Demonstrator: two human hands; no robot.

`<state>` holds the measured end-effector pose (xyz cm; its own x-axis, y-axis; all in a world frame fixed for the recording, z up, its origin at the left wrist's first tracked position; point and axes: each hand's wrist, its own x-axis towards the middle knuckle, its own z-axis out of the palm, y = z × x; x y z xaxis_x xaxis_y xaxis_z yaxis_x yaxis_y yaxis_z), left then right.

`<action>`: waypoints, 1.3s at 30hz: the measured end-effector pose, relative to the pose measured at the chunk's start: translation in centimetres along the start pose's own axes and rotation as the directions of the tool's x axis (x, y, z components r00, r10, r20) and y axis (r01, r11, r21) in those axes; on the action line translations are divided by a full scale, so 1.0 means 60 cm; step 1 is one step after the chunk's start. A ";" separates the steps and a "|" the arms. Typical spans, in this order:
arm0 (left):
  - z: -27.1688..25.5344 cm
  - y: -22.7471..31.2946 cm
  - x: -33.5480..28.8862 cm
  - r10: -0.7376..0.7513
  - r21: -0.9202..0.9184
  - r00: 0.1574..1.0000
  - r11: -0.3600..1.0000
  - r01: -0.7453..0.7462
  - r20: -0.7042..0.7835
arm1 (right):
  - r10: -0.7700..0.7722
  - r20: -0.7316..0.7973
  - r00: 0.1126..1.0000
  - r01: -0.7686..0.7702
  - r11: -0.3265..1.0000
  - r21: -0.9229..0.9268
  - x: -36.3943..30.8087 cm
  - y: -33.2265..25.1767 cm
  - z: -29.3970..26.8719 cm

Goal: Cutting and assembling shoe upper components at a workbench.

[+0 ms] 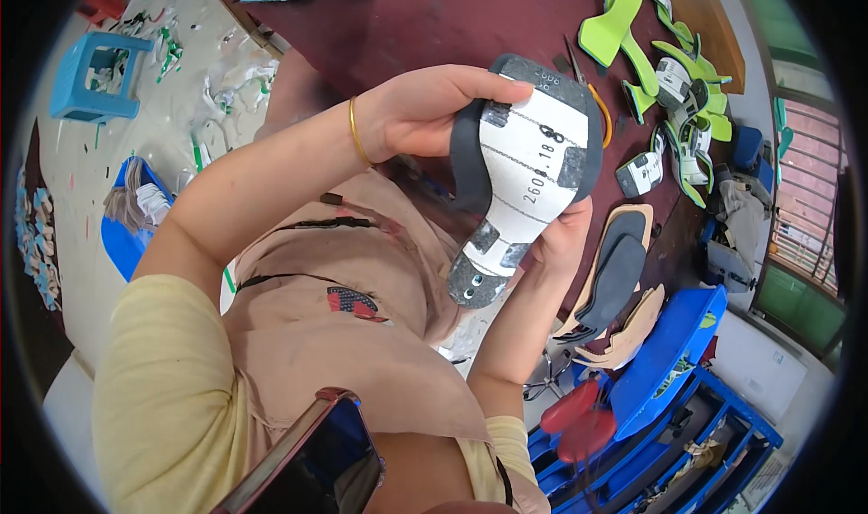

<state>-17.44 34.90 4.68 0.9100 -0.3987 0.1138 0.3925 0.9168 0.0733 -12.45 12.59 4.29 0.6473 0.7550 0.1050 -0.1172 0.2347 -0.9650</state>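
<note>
A shoe insole (533, 166) with a white board face, dark grey patches and black printed marks is held up over the maroon table's near edge. A dark grey foam layer shows around its wide end. My left hand (429, 107), with a gold bangle at the wrist, grips that wide end, thumb pressed on the white face and the other fingers partly hidden behind. My right hand (562, 234) holds the insole's right side lower down; part of its fingers is behind the piece. The narrow heel end points down toward my apron (362, 333).
Orange-handled scissors (600, 116) lie on the maroon table (434, 17). Several lime green insole pieces (617, 30) sit at the far right. Dark and tan sole pieces (619, 265) are nearer, beside a blue tray (665, 360). A blue stool (99, 75) stands on the scrap-strewn floor.
</note>
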 end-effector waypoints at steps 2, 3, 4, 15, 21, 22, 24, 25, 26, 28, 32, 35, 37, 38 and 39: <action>0.000 0.004 -0.005 -0.012 0.024 1.000 1.000 0.013 -0.028 | -0.012 0.004 1.000 0.012 0.998 0.070 0.002 0.005 0.005; 0.002 0.007 -0.007 -0.016 0.038 0.998 0.999 0.018 -0.068 | -0.014 0.006 1.000 0.013 0.993 0.116 0.004 0.008 0.008; 0.007 0.009 -0.008 -0.019 0.052 0.994 0.998 0.025 -0.110 | -0.014 0.006 1.000 0.013 0.987 0.163 0.005 0.011 0.010; 0.001 0.032 0.003 -0.059 0.369 0.977 0.920 0.132 -0.204 | 0.075 0.099 0.992 -0.113 0.878 0.465 -0.015 0.015 -0.003; 0.015 0.040 0.008 -0.034 0.558 0.979 0.818 0.144 -0.203 | 0.107 0.061 0.992 -0.123 0.898 0.423 -0.027 0.004 0.008; 0.018 0.039 0.008 -0.020 0.577 0.980 0.805 0.134 -0.200 | 0.116 0.028 0.993 -0.117 0.914 0.387 -0.026 -0.003 0.017; 0.018 0.038 0.009 0.029 0.606 0.977 0.788 0.108 -0.212 | 0.134 -0.069 0.989 -0.100 0.927 0.361 -0.018 -0.008 0.028; 0.014 0.035 0.010 0.060 0.612 0.972 0.786 0.093 -0.226 | 0.142 -0.122 0.982 -0.092 0.934 0.346 -0.015 -0.011 0.032; 0.008 0.032 0.011 0.091 0.618 0.967 0.782 0.079 -0.239 | 0.150 -0.145 0.978 -0.096 0.941 0.324 -0.011 -0.016 0.031; -0.008 0.011 -0.001 0.095 0.464 0.980 0.886 -0.004 -0.174 | 0.163 -0.188 0.968 -0.106 0.954 0.280 -0.003 -0.025 0.026; 0.005 -0.049 -0.021 0.235 0.590 0.935 0.807 -0.036 -0.264 | 0.217 -0.180 0.959 -0.200 0.974 0.109 0.000 -0.033 0.029; 0.011 -0.050 -0.017 0.260 0.536 0.898 0.844 -0.031 -0.356 | 0.162 -0.205 0.965 -0.150 0.986 0.070 -0.016 -0.018 0.021; 0.014 -0.047 -0.016 0.240 0.486 0.893 0.873 -0.028 -0.380 | 0.184 -0.194 0.964 -0.172 0.982 0.075 -0.029 -0.007 0.008; 0.016 -0.040 -0.018 0.207 0.464 0.900 0.886 -0.006 -0.383 | 0.194 -0.180 0.964 -0.174 0.977 0.124 -0.035 -0.001 -0.001; 0.017 -0.036 -0.019 0.173 0.441 0.906 0.897 0.017 -0.386 | 0.204 -0.166 0.965 -0.175 0.969 0.172 -0.038 0.002 -0.005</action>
<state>-19.44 33.35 5.37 0.9440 -0.1938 -0.2671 0.3084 0.8063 0.5048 -13.71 10.70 3.87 0.7255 0.6747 -0.1355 -0.3567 0.2003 -0.9125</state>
